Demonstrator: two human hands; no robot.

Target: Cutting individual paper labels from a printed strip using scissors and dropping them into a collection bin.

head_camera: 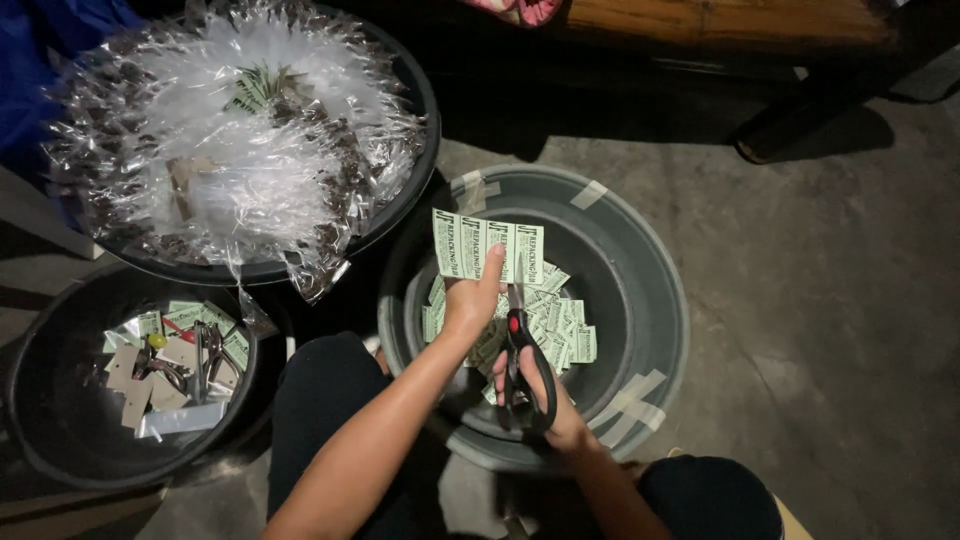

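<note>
A wide black tub (415,120) heaped with clear plastic bags (235,140) is seen at the upper left. A grey basin (640,270), patched with tape, is set on the concrete floor (800,300) beside it, and cut green paper labels (560,325) are piled inside. A smaller black tub (40,400) with card pieces and tools is placed at the lower left. Above the grey basin, a strip of green labels (487,249) is pinched by the left hand (470,300). Black-handled scissors (523,365) are gripped by the right hand (550,405), blades pointed up at the strip.
</note>
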